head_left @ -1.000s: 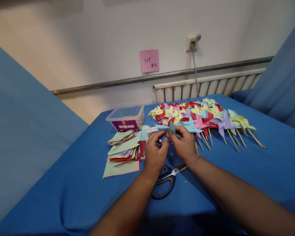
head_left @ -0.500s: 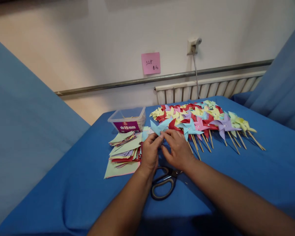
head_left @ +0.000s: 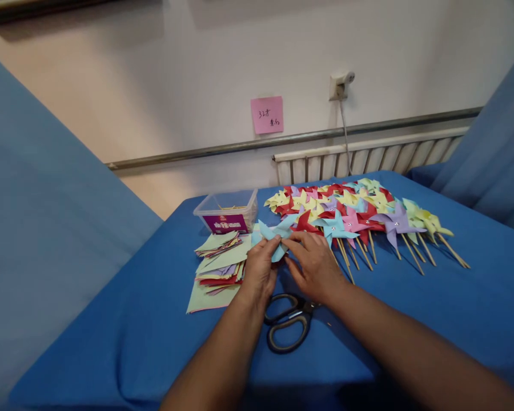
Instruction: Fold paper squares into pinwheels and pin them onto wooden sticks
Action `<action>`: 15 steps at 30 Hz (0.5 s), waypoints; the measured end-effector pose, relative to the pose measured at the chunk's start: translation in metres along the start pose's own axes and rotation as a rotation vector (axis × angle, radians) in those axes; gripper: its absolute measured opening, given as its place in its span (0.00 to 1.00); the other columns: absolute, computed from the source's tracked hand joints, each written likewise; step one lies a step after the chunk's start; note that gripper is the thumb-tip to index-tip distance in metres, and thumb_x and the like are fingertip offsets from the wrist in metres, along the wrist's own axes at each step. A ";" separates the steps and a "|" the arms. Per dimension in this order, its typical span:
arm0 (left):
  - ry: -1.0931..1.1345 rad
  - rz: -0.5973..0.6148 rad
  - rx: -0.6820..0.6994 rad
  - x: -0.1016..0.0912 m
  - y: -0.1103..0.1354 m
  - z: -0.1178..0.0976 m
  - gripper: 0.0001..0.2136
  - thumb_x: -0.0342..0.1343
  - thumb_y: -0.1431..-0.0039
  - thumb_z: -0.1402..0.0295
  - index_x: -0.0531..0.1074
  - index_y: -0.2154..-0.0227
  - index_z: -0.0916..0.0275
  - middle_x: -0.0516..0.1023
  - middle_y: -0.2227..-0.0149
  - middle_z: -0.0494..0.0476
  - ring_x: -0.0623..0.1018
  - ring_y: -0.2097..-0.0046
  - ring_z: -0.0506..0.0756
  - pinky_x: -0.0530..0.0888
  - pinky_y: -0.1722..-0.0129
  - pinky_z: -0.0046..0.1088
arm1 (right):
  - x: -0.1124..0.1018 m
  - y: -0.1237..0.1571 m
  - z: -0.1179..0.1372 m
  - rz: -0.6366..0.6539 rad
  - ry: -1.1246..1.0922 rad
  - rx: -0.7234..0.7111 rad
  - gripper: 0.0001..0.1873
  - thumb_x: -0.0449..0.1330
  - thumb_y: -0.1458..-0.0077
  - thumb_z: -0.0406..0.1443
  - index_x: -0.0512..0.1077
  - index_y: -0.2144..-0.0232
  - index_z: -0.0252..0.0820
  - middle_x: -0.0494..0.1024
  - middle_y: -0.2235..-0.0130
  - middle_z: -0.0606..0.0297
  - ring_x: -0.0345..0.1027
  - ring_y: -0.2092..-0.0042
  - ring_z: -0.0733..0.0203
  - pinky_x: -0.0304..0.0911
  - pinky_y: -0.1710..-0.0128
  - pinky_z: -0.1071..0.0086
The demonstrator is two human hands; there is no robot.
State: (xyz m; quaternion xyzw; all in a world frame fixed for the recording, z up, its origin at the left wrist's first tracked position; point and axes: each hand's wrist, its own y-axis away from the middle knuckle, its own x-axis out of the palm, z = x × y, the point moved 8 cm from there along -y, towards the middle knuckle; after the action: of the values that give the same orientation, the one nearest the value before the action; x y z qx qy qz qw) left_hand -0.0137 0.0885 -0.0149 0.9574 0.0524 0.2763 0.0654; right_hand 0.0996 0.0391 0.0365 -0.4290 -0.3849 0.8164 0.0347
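Note:
My left hand (head_left: 260,269) pinches a light blue paper pinwheel (head_left: 273,233) just above the blue table (head_left: 132,319). My right hand (head_left: 316,264) meets it from the right, fingertips closed on the same pinwheel's folds. Black-handled scissors (head_left: 288,326) lie on the table under and just behind both wrists. A stack of coloured paper squares (head_left: 217,264) sits directly left of my left hand. Beyond my right hand spreads a row of finished pinwheels on wooden sticks (head_left: 360,214).
A clear plastic box with a purple label (head_left: 227,212) stands behind the paper stack. Blue fabric (head_left: 47,217) rises at the left and at the far right. A pink note (head_left: 267,115), a wall socket (head_left: 339,83) and a radiator (head_left: 368,154) are on the wall behind.
Both hands have shifted left and lowered with the light blue pinwheel, from over the finished row to beside the paper stack. The view has drifted slightly.

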 end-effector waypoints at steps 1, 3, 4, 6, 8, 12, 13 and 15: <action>0.002 0.005 -0.015 0.000 0.000 0.001 0.14 0.72 0.63 0.68 0.75 0.74 0.67 0.77 0.75 0.52 0.74 0.72 0.49 0.70 0.69 0.24 | -0.001 0.000 -0.001 -0.018 -0.010 -0.001 0.19 0.56 0.41 0.33 0.70 0.47 0.40 0.73 0.51 0.54 0.65 0.51 0.49 0.60 0.50 0.53; -0.004 0.013 -0.037 0.000 0.000 0.004 0.14 0.73 0.64 0.68 0.74 0.75 0.67 0.76 0.75 0.52 0.73 0.72 0.49 0.70 0.70 0.24 | -0.003 -0.001 -0.004 -0.049 -0.031 -0.003 0.17 0.56 0.41 0.33 0.71 0.49 0.40 0.73 0.51 0.54 0.65 0.51 0.49 0.61 0.51 0.54; -0.010 0.014 -0.042 -0.001 0.000 0.005 0.15 0.73 0.64 0.68 0.74 0.75 0.67 0.76 0.75 0.52 0.73 0.72 0.48 0.70 0.71 0.23 | -0.003 -0.001 -0.005 -0.059 -0.041 -0.003 0.17 0.57 0.42 0.32 0.72 0.50 0.40 0.73 0.52 0.54 0.65 0.51 0.49 0.62 0.52 0.54; -0.022 0.009 -0.043 -0.002 -0.001 0.006 0.15 0.73 0.65 0.68 0.75 0.75 0.68 0.76 0.76 0.52 0.72 0.73 0.48 0.69 0.72 0.23 | -0.003 0.001 -0.006 -0.070 -0.063 -0.007 0.17 0.58 0.43 0.32 0.72 0.51 0.40 0.74 0.52 0.54 0.66 0.52 0.49 0.62 0.53 0.54; -0.030 0.009 -0.042 -0.002 -0.001 0.009 0.15 0.73 0.65 0.67 0.76 0.74 0.68 0.77 0.75 0.53 0.72 0.73 0.48 0.69 0.71 0.24 | -0.008 0.003 -0.006 -0.110 -0.095 -0.016 0.15 0.58 0.43 0.31 0.72 0.52 0.40 0.75 0.54 0.55 0.67 0.52 0.50 0.63 0.53 0.55; -0.064 0.016 -0.037 -0.004 -0.003 0.015 0.15 0.72 0.65 0.66 0.77 0.73 0.68 0.77 0.75 0.54 0.73 0.74 0.49 0.69 0.71 0.25 | -0.035 -0.003 -0.005 -0.342 -0.213 -0.016 0.11 0.57 0.41 0.31 0.73 0.56 0.42 0.76 0.56 0.57 0.70 0.54 0.54 0.65 0.53 0.58; -0.087 0.018 -0.037 -0.005 -0.004 0.017 0.15 0.72 0.64 0.65 0.77 0.73 0.67 0.77 0.76 0.54 0.73 0.75 0.49 0.69 0.72 0.25 | -0.040 -0.011 -0.006 -0.387 -0.243 -0.010 0.10 0.57 0.41 0.31 0.73 0.57 0.42 0.77 0.57 0.58 0.70 0.54 0.55 0.65 0.53 0.59; -0.125 0.011 -0.029 -0.008 -0.005 0.021 0.14 0.70 0.62 0.64 0.77 0.74 0.67 0.77 0.77 0.54 0.72 0.76 0.49 0.67 0.74 0.25 | -0.040 -0.040 -0.005 -0.391 -0.281 -0.023 0.08 0.55 0.40 0.32 0.73 0.59 0.43 0.77 0.59 0.59 0.71 0.55 0.57 0.66 0.53 0.62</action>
State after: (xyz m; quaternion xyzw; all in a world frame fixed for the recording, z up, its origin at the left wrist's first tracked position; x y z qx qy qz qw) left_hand -0.0095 0.0906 -0.0379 0.9721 0.0392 0.2168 0.0809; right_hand 0.1179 0.0548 0.0882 -0.2288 -0.4710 0.8415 0.1331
